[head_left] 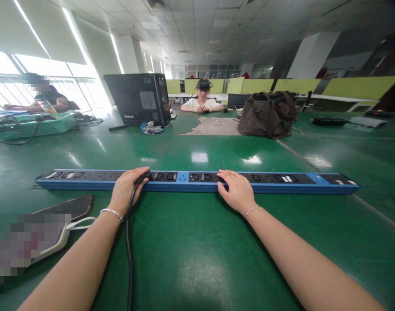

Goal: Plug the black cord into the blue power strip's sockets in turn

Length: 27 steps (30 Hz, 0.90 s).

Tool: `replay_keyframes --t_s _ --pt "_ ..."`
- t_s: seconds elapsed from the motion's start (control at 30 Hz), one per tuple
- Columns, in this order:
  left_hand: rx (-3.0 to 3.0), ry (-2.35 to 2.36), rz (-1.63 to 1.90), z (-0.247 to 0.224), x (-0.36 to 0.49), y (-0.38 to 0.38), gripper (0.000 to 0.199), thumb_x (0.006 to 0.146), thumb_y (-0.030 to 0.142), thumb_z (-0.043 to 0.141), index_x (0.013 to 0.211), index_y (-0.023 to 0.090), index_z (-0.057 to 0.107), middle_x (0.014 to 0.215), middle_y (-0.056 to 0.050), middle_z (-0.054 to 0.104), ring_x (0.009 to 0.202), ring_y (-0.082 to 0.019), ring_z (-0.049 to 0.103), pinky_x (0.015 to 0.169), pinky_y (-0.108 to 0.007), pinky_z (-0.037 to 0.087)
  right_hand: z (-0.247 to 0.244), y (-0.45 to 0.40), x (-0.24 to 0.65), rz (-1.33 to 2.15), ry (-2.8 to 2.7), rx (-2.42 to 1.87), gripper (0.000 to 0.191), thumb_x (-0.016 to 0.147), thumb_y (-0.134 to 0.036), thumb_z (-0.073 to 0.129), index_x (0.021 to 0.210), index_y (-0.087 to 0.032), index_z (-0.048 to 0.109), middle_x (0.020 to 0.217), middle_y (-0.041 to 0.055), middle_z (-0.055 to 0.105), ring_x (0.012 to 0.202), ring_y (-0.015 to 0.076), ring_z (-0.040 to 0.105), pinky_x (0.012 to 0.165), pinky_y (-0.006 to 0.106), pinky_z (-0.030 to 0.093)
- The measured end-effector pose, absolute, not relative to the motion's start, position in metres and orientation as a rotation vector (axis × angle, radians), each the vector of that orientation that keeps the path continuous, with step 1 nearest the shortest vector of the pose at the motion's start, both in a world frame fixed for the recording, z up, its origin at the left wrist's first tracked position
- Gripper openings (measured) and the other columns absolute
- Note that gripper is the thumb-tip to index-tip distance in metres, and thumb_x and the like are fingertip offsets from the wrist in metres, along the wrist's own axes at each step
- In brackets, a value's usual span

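Observation:
A long blue-edged power strip (197, 187) with black socket panels lies crosswise on the green table. My left hand (126, 185) is closed on a black plug (146, 176) at the strip's top, left of its middle. From the plug a thick black cable (129, 250) runs down toward me past my wrist. Right of the middle, my right hand (237, 190) grips the strip, fingers over the top and thumb at the near edge. Its palm hides some of the sockets, and whether the left plug sits fully in a socket is hidden.
Left of my forearm lies a phone-like flat object (82, 205) with a white strap, partly blurred. Farther back are a green basket (55, 126), a black computer case (135, 99), gloves (151, 128) and a brown bag (265, 114). Two people sit beyond.

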<state>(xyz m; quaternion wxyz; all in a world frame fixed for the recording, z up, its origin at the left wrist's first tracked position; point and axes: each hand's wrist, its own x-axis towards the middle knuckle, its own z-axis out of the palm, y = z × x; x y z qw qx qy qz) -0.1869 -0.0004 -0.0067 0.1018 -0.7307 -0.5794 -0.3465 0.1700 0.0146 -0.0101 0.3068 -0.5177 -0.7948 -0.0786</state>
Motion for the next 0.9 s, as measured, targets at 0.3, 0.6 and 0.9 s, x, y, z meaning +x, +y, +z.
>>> replay_keyframes --t_s 0.3,0.6,0.9 --pt "-2.145 -1.646 -1.058 -0.0075 -0.1831 -0.0053 0.039 0.085 0.043 0.049 0.115 0.022 0.062 0.117 -0.008 0.066 0.108 -0.022 0.060 0.099 -0.037 0.043 -0.0112 0.0152 0.1701 -0.222 -2.095 -1.360 0.031 0.085 -0.030 0.047 0.109 -0.023 0.065 0.120 0.0034 0.064 0.114 0.0225 0.056 0.096 0.042 0.042" --pt "-2.092 -1.743 -0.900 -0.0036 -0.1857 0.0001 0.037 0.086 0.044 0.046 0.115 0.028 0.063 0.110 -0.003 0.070 0.099 -0.023 0.061 0.091 -0.039 0.045 -0.0111 0.0157 0.1698 -0.213 -2.103 -1.378 0.031 0.085 -0.030 0.047 0.109 -0.022 0.065 0.120 0.0034 0.064 0.114 0.0221 0.055 0.097 0.042 0.042" --pt "-2.115 -1.709 -0.957 -0.0082 -0.1842 -0.0023 0.037 0.087 0.040 0.044 0.116 0.027 0.062 0.115 -0.003 0.068 0.101 -0.023 0.061 0.093 -0.037 0.045 -0.0116 0.0153 0.1694 -0.226 -2.094 -1.379 0.031 0.085 -0.030 0.047 0.109 -0.022 0.065 0.121 0.0028 0.064 0.113 0.0221 0.056 0.097 0.041 0.042"
